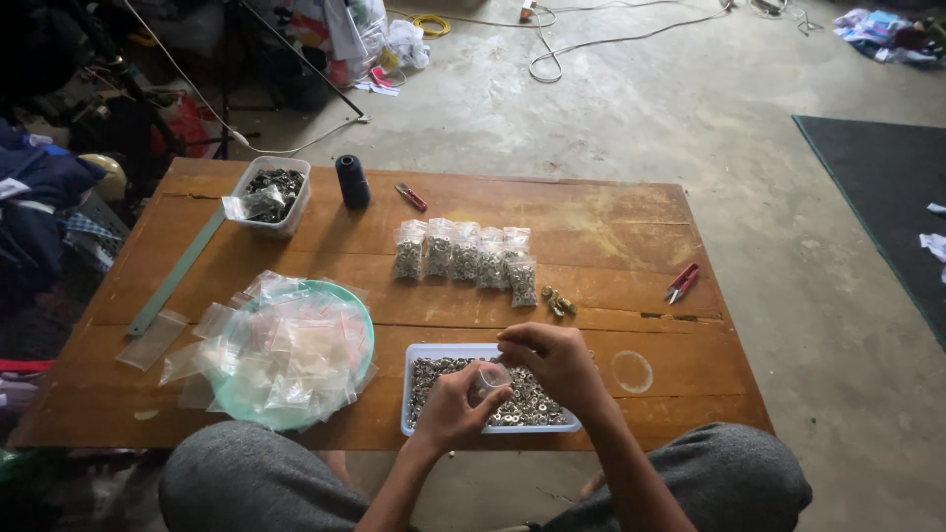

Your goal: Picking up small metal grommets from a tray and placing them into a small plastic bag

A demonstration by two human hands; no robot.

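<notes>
Both my hands hover over a white rectangular tray [407, 394] full of small metal washers at the table's near edge. My left hand [448, 406] grips a small clear cup [490, 378] tilted above the washers. My right hand [552, 360] is curled over the cup's mouth, fingertips pinched together; what they pinch is too small to tell. Further back lies a row of several small filled plastic bags [463, 254]. A few loose brass-coloured pieces [558, 302] sit just right of the row.
A green plate [357, 307] heaped with empty clear bags lies at the left. Also on the wooden table [611, 236]: a clear tub of metal parts [271, 197], dark thread spool [352, 181], red snips [682, 282], red clippers [411, 196], green ruler [177, 273], clear lid [632, 371]. Cables cross the concrete floor.
</notes>
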